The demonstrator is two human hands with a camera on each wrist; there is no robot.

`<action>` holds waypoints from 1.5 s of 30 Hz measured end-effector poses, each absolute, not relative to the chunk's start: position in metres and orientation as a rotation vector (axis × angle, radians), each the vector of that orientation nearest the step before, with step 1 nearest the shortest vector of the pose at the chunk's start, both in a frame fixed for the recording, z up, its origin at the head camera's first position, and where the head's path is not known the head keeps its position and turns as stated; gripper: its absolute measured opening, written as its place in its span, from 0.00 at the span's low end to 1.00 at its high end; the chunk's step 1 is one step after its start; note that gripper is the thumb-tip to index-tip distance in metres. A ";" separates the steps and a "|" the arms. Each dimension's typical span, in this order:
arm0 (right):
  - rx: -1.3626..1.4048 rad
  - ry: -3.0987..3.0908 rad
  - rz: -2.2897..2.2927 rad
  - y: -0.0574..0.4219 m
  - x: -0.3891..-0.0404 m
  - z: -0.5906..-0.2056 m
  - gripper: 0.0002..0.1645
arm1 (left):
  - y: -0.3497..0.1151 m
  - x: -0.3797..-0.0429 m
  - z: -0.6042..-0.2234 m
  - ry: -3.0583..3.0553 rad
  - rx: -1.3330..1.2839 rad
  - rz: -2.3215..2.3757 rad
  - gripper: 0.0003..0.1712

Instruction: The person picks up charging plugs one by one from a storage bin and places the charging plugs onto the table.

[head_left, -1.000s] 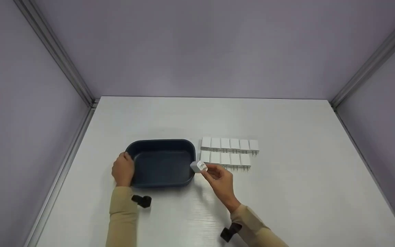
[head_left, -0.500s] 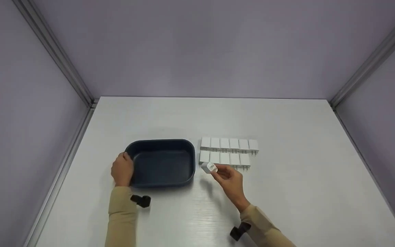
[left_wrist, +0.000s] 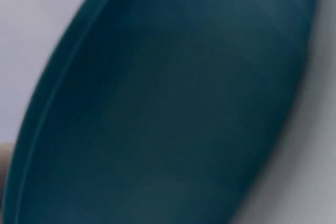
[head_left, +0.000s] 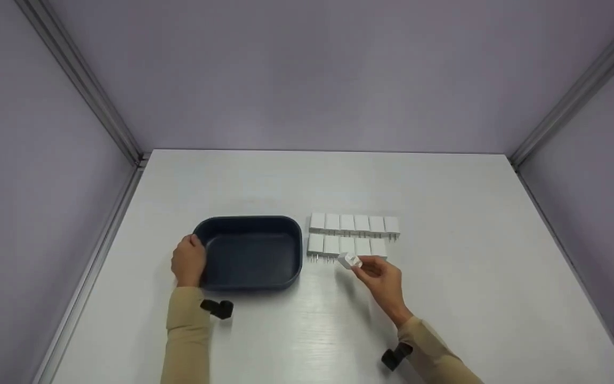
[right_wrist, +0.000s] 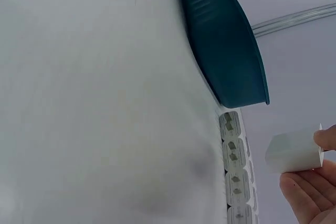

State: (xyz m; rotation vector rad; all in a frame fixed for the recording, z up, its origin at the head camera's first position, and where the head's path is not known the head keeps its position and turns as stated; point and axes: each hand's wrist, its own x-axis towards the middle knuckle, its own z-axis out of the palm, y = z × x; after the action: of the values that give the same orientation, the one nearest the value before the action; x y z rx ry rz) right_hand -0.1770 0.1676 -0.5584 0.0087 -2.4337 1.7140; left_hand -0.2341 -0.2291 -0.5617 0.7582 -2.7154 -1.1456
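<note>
A dark blue plastic basin point(head_left: 251, 261) stands on the white table. My left hand point(head_left: 188, 260) grips its left rim; the thumb side shows and most fingers are hidden. In the left wrist view the inside of the basin point(left_wrist: 178, 103) fills most of the picture. My right hand point(head_left: 383, 280) pinches a white charger plug point(head_left: 348, 261) between thumb and fingers, held up above the table. The right wrist view shows this charger plug point(right_wrist: 294, 149) in the right fingertips. Just behind it lie two rows of white charger plugs point(head_left: 331, 244), side by side with prongs facing me.
The white table point(head_left: 296, 341) reaches to pale walls point(head_left: 317, 74) at the back and sides, with metal rails point(head_left: 88, 80) in the corners. A black wrist mount sits on each sleeve. The plug rows begin close to the basin's right side.
My right hand has moved to the right with the charger plug, from the basin's right rim to in front of the plug rows. The left hand keeps its grip on the basin.
</note>
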 end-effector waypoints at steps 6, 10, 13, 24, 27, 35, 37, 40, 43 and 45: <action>-0.042 -2.428 1.661 0.186 -0.183 -0.558 0.14 | -0.230 -0.235 -0.559 -2.725 0.766 -1.170 0.27; -0.034 -2.438 1.608 0.198 -0.186 -0.560 0.14 | -0.232 -0.235 -0.557 -2.736 0.753 -1.204 0.28; -0.013 -2.454 1.561 0.205 -0.186 -0.562 0.13 | -0.232 -0.233 -0.557 -2.740 0.755 -1.228 0.28; 0.018 -2.487 1.441 0.233 -0.190 -0.566 0.14 | -0.231 -0.233 -0.563 -2.611 0.681 -1.226 0.24; 0.016 -2.503 1.412 0.242 -0.191 -0.566 0.14 | -0.231 -0.234 -0.566 -2.573 0.672 -1.240 0.24; 0.074 -2.543 1.279 0.261 -0.197 -0.566 0.13 | -0.232 -0.233 -0.566 -2.564 0.641 -1.229 0.24; 0.074 -2.553 1.268 0.263 -0.197 -0.566 0.13 | -0.231 -0.233 -0.566 -2.566 0.638 -1.221 0.24; 0.073 -2.573 1.263 0.266 -0.198 -0.568 0.13 | -0.231 -0.233 -0.566 -2.568 0.642 -1.225 0.24; 0.088 -2.591 1.259 0.268 -0.198 -0.569 0.13 | -0.231 -0.233 -0.567 -2.562 0.641 -1.228 0.24; 0.104 -2.603 1.244 0.269 -0.199 -0.569 0.14 | -0.230 -0.233 -0.567 -2.562 0.634 -1.223 0.23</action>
State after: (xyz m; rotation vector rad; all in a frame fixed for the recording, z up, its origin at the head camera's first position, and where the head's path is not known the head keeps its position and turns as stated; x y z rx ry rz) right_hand -0.1991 0.2694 -0.5690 0.1043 -2.6034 1.2439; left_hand -0.2329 -0.2303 -0.5670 0.6336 -2.5616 -1.2227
